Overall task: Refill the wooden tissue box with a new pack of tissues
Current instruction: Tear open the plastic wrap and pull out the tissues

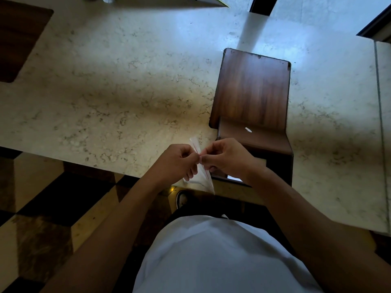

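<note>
A dark wooden tissue box (251, 89) lies on the marble counter (118, 92), its base panel slid back so the near end stands open, with something white showing inside at the near edge. Just left of that opening, my left hand (179, 161) and my right hand (228, 157) meet fingertip to fingertip. Between them they pinch a clear plastic wrapper (203, 178) with a thin red strip. The wrapper hangs down past the counter's front edge. What the wrapper holds is hidden by my hands.
A dark wooden inlay (19, 39) is set in the counter at far left. A white sheet (169, 2) lies at the far edge. A seam in the counter (379, 102) runs down the right side. Checkered floor (42, 208) lies below.
</note>
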Demonstrator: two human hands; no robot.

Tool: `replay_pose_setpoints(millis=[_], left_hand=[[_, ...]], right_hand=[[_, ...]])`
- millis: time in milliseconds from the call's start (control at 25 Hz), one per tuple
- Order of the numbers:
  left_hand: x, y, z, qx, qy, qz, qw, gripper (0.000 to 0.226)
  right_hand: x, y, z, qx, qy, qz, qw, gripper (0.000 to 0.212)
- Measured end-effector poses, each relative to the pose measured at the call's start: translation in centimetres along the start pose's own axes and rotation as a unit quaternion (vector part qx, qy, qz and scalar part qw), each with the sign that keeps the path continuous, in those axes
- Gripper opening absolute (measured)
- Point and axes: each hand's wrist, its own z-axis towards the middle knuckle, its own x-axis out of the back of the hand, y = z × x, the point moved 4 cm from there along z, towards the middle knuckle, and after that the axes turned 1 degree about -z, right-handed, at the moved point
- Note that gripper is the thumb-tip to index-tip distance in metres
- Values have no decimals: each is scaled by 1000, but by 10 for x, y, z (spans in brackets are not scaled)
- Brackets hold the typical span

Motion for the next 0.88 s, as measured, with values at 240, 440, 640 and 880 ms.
replay_pose_setpoints(millis=[240,440,640,880], left_hand=[[-6,2,-3,-19,8,65,998,31],[-11,1,-3,6,-34,47,998,30],[-13,-3,-9,-6,-73,44,996,27],[-11,0,-10,-18,-14,82,996,27]], right_hand=[[-4,-6,-10,53,-12,-193,980,19],[-7,-18,-16,89,-26,-229,969,18],[-2,-21,-18,85,-92,-260,958,13],[-5,-20,-18,104,-86,-298,945,16]])
